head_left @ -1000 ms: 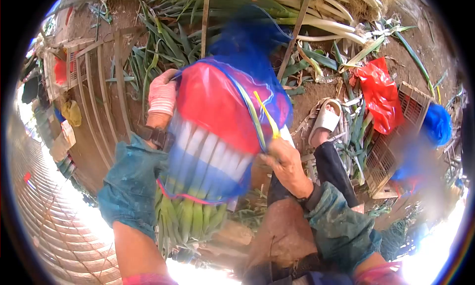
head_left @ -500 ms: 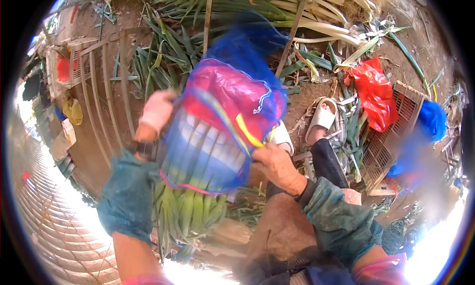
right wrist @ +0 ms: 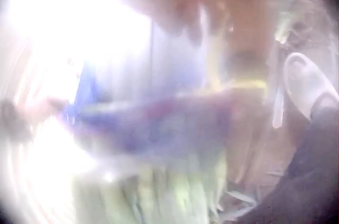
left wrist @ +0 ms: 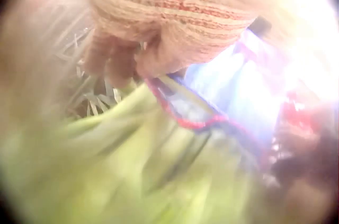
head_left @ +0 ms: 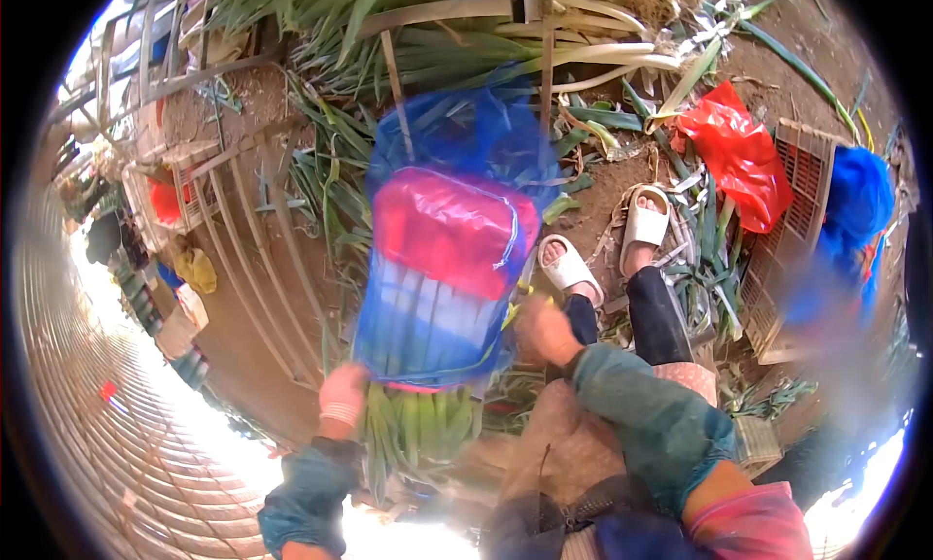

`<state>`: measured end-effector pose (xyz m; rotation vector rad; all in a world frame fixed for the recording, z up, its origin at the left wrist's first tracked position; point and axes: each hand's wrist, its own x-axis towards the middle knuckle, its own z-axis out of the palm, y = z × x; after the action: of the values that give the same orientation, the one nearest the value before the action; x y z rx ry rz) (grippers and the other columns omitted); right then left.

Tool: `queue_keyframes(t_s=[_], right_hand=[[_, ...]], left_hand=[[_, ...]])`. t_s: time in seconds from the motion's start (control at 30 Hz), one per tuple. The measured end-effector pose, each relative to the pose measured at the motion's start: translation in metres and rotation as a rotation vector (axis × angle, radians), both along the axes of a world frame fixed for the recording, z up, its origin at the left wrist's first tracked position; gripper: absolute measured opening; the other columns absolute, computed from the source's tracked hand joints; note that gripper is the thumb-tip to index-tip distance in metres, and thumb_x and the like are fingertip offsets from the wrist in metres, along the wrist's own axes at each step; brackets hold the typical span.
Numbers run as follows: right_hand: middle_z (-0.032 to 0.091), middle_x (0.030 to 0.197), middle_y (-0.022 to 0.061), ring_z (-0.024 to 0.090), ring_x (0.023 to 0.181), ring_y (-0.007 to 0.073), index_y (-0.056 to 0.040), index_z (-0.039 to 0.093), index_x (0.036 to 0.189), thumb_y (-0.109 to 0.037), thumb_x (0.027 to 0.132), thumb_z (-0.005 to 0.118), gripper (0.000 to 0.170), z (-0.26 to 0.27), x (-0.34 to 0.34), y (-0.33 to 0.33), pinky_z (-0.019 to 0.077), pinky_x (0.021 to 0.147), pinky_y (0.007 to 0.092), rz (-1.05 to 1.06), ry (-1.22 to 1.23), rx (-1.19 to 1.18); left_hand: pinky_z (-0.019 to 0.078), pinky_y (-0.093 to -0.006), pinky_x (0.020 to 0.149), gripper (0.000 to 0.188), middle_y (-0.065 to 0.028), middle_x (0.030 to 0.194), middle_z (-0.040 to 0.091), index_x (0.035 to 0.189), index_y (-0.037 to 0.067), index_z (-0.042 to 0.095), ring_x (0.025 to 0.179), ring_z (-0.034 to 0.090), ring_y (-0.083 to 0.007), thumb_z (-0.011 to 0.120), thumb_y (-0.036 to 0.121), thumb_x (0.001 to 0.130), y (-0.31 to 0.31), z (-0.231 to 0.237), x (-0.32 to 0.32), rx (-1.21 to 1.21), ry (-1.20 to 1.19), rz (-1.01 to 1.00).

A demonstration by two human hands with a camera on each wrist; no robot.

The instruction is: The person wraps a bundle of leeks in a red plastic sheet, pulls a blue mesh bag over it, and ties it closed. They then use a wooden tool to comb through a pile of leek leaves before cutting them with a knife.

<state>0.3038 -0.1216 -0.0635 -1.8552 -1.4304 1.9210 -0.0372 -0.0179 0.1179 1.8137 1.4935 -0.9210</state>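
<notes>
A blue mesh bag [head_left: 466, 123] with a pink-red panel [head_left: 447, 225] lies around a bundle of leeks, whose green leaves [head_left: 418, 429] stick out below its hem. My gloved left hand [head_left: 343, 397] is at the bag's lower left corner. The left wrist view shows this hand [left wrist: 175, 20] pinching the edge beside the pink-red hem [left wrist: 196, 124]. My right hand [head_left: 546, 332], blurred, is at the bag's right side with its fingers curled on a thin yellow strip [right wrist: 214, 62], seen more clearly in the right wrist view.
Loose leeks [head_left: 593, 50] lie beyond the bag around a metal frame [head_left: 437, 14]. A red plastic bag [head_left: 743, 157], a crate [head_left: 802, 186] and a blue bundle [head_left: 860, 196] are on the right. Two sandalled feet stand between, and slatted metal bars [head_left: 262, 259] are on the left.
My left hand has gone from the bag's upper left side down to its lower left corner. My right hand has stayed by the right edge. The head view has shifted.
</notes>
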Motion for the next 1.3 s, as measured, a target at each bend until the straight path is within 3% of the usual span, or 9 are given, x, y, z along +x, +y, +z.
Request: queue_keyframes(t_s=[0.13,0.23,0.27,0.33,0.37,0.47,0.7,1.1,1.3], right_hand=[[0.056,0.104,0.0134,0.054,0.096,0.0239,-0.0036,0.050,0.114,-0.026,0.090,0.045,0.033,-0.055,0.019,0.005,0.0424,0.082,0.0323,-1.103,0.546,-0.538],[0.058,0.097,0.0100,0.057,0.086,0.0214,-0.0045,0.054,0.108,-0.020,0.089,0.047,0.026,-0.049,0.001,0.049,0.0457,0.075,0.0329,-1.162,0.602,-1.004],[0.058,0.092,0.0101,0.057,0.081,0.0207,-0.0047,0.055,0.104,-0.018,0.088,0.048,0.023,-0.063,-0.004,0.051,0.0464,0.070,0.0330,-1.165,0.652,-0.946],[0.059,0.083,0.0102,0.057,0.070,0.0195,-0.0050,0.057,0.098,-0.014,0.086,0.050,0.016,-0.083,-0.012,0.056,0.0478,0.061,0.0332,-1.175,0.743,-0.840],[0.058,0.071,0.0067,0.055,0.062,0.0156,-0.0020,0.058,0.083,-0.011,0.078,0.056,0.011,-0.080,-0.003,0.059,0.0438,0.051,0.0313,-1.205,0.702,-0.961],[0.057,0.066,0.0063,0.055,0.057,0.0159,-0.0017,0.058,0.079,-0.011,0.078,0.055,0.009,-0.096,-0.002,0.051,0.0420,0.046,0.0317,-1.088,0.765,-0.796],[0.060,0.066,0.0181,0.062,0.065,0.0310,-0.0042,0.060,0.079,-0.015,0.075,0.053,0.013,-0.089,0.004,0.038,0.0487,0.057,0.0420,-0.086,-0.175,0.005],[0.060,0.066,0.0132,0.061,0.064,0.0318,-0.0071,0.059,0.071,-0.013,0.077,0.051,0.011,-0.097,-0.053,-0.019,0.0463,0.054,0.0437,-0.130,-0.080,-0.047],[0.064,0.072,0.0094,0.063,0.070,0.0261,-0.0123,0.065,0.076,-0.017,0.076,0.053,0.013,-0.047,-0.062,-0.056,0.0470,0.054,0.0400,0.340,-0.049,-0.095]], left_hand=[[0.0390,-0.0334,0.093,0.034,-0.0165,0.113,0.056,0.115,0.006,0.055,0.108,0.051,-0.0301,0.046,0.014,0.084,0.098,-0.037,0.060,0.388,-0.132,0.353],[0.0362,-0.0318,0.095,0.037,-0.0164,0.119,0.053,0.121,0.004,0.050,0.113,0.048,-0.0291,0.044,0.022,0.089,0.150,-0.115,0.091,0.202,-0.087,0.634],[0.0395,-0.0327,0.090,0.040,-0.0186,0.115,0.055,0.119,0.001,0.051,0.106,0.052,-0.0308,0.046,0.025,0.087,0.151,-0.155,0.050,0.193,-0.285,-0.093],[0.0439,-0.0339,0.082,0.039,-0.0216,0.104,0.059,0.115,-0.002,0.053,0.093,0.056,-0.0321,0.049,0.021,0.085,0.164,-0.198,0.050,-0.037,-0.261,0.936],[0.0448,-0.0342,0.079,0.038,-0.0218,0.099,0.060,0.112,-0.004,0.055,0.088,0.057,-0.0315,0.050,0.021,0.083,0.166,-0.204,0.051,-0.027,-0.237,0.948],[0.0465,-0.0347,0.072,0.036,-0.0214,0.088,0.062,0.103,-0.006,0.059,0.078,0.059,-0.0298,0.054,0.022,0.080,0.170,-0.177,0.068,0.014,-0.140,0.830],[0.0460,-0.0393,0.076,0.034,-0.0204,0.094,0.063,0.097,0.003,0.064,0.088,0.059,-0.0354,0.054,0.031,0.078,0.129,-0.119,0.051,-0.061,0.244,0.359],[0.0465,-0.0421,0.081,0.029,-0.0166,0.102,0.062,0.097,0.010,0.065,0.097,0.057,-0.0361,0.050,0.028,0.080,0.125,-0.124,0.057,-0.216,0.591,-0.057],[0.0487,-0.0408,0.078,0.028,-0.0171,0.098,0.063,0.097,0.007,0.066,0.094,0.060,-0.0358,0.046,0.021,0.082,0.153,-0.170,0.065,-0.272,0.646,-0.201]])
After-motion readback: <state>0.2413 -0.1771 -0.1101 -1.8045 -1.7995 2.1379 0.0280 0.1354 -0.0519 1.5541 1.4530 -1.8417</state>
